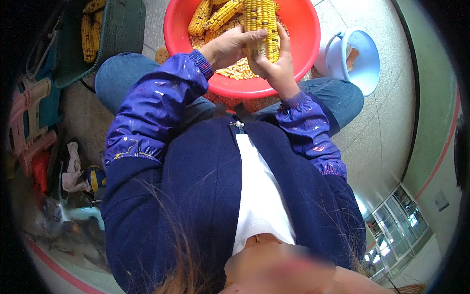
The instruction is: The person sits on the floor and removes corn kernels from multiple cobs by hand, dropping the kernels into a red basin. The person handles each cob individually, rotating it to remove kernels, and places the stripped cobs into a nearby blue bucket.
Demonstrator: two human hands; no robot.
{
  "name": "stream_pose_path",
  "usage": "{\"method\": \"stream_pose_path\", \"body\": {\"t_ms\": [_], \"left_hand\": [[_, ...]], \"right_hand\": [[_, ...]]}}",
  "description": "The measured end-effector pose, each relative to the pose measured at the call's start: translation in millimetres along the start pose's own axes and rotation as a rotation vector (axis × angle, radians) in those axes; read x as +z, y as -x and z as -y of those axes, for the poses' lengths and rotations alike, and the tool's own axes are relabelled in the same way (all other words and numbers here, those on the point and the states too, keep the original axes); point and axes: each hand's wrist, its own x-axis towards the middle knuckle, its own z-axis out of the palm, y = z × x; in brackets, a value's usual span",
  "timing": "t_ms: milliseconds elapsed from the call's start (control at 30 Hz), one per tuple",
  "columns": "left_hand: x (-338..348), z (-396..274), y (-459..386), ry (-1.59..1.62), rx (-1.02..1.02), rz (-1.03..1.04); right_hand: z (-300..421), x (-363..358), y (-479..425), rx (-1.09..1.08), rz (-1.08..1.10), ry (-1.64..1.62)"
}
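Observation:
Both my hands grip an ear of dried corn (261,27), yellow with dark kernels, upright over a red plastic basin (304,55). My left hand (227,46) holds its side, thumb laid across the kernels. My right hand (279,68) clasps its lower end from the other side. Kernels look gone from a pale strip low on the ear. Loose kernels (238,70) lie in the bottom of the basin, and several whole ears of corn (222,16) rest in its far left part.
At the left, a dark green crate (125,31) holds more ears of corn (88,40). A light blue bucket (372,55) with a reddish corncob (352,57) inside stands at the right. Pink plastic stools (33,106) and a cloth (73,169) are at the far left.

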Motion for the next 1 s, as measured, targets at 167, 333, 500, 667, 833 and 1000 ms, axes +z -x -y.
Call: {"method": "stream_pose_path", "body": {"t_ms": [167,333,500,667,833,1000], "left_hand": [[-10,8,-2,-0.17,0.068,0.025],[-6,6,0,-0.208,0.082,0.011],[-8,3,-1,0.103,-0.04,-0.02],[-1,4,0,-0.107,0.057,0.005],[0,11,-1,-0.244,0.135,-0.145],[-4,17,-3,-0.458,0.128,-0.195]], "right_hand": [[-5,-4,-3,-0.026,0.031,-0.021],[-5,1,-3,0.055,0.008,-0.144],[6,3,-2,0.06,0.026,-0.181],[0,0,1,0.066,0.041,-0.189],[1,-6,-2,0.364,0.124,-0.407],[-10,-22,-17,0.57,0.264,-0.452]]}}
